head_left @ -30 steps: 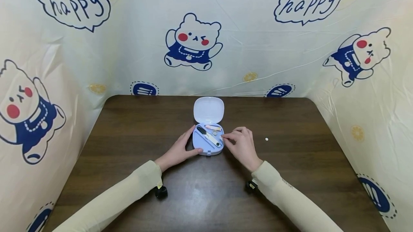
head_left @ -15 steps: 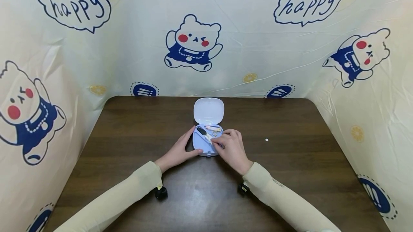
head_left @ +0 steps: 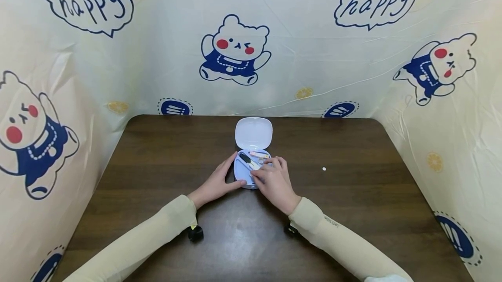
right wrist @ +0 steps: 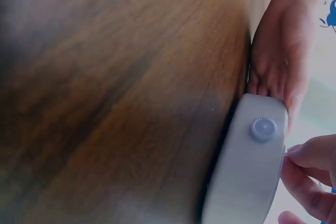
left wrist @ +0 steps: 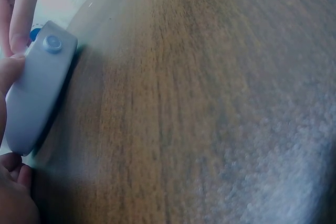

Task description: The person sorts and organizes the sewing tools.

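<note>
A light blue storage case [head_left: 239,176] with a raised translucent lid [head_left: 253,133] stands on the table. My left hand [head_left: 215,185] grips its left side, thumb at the front corner and fingers along the side. Inside lies a slim tool [head_left: 248,160] with a black end and a white body, partly covered by my right hand. Behind it sits a small pink and white piece [head_left: 259,154]. My right hand [head_left: 277,186] reaches into the case, its thumb and forefinger pinching a tiny white piece [right wrist: 285,150], mostly hidden. The case's round front latch [right wrist: 263,129] faces the wrist cameras.
A small white round piece [head_left: 324,169] lies on the brown wooden table [head_left: 176,151], to the right of the case. A printed cloth [head_left: 298,55] hangs behind the table and along both sides.
My right hand has moved left, from the case's right edge to over its front middle, and now covers part of the slim tool. The left hand keeps its hold on the case.
</note>
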{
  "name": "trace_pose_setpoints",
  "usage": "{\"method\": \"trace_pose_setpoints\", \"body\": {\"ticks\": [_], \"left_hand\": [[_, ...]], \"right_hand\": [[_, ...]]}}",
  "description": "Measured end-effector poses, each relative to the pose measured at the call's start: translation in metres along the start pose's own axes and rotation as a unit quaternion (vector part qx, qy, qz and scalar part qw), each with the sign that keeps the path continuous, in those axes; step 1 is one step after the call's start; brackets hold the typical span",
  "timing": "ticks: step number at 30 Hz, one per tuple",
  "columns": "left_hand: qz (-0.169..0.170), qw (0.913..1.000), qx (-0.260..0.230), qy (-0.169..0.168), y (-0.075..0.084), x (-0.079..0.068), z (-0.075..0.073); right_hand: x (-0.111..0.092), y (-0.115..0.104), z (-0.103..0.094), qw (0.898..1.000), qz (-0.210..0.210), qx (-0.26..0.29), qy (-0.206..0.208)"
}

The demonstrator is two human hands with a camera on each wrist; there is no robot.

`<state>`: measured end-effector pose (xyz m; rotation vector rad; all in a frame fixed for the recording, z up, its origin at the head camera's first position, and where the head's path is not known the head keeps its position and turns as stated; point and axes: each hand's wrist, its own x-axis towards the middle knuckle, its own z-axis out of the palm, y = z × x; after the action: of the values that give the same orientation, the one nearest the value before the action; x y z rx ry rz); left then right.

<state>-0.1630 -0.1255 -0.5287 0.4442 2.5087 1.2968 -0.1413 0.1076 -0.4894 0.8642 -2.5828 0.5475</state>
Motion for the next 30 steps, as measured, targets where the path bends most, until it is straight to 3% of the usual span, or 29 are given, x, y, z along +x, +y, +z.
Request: {"method": "trace_pose_setpoints", "body": {"ticks": [17, 30], "left_hand": [[0.005, 1.0000, -0.002, 0.005, -0.0016, 0.0005, 0.0008], [0.005, 1.0000, 0.000, 0.004, 0.0012, -0.0009, 0.0002]], "right_hand": [[0.0003, -0.0064, 0.0021, 0.997, -0.037, -0.069, -0.014], [0.0003, -0.0058, 0.0023, 0.997, -0.039, -0.071, -0.019]]}}
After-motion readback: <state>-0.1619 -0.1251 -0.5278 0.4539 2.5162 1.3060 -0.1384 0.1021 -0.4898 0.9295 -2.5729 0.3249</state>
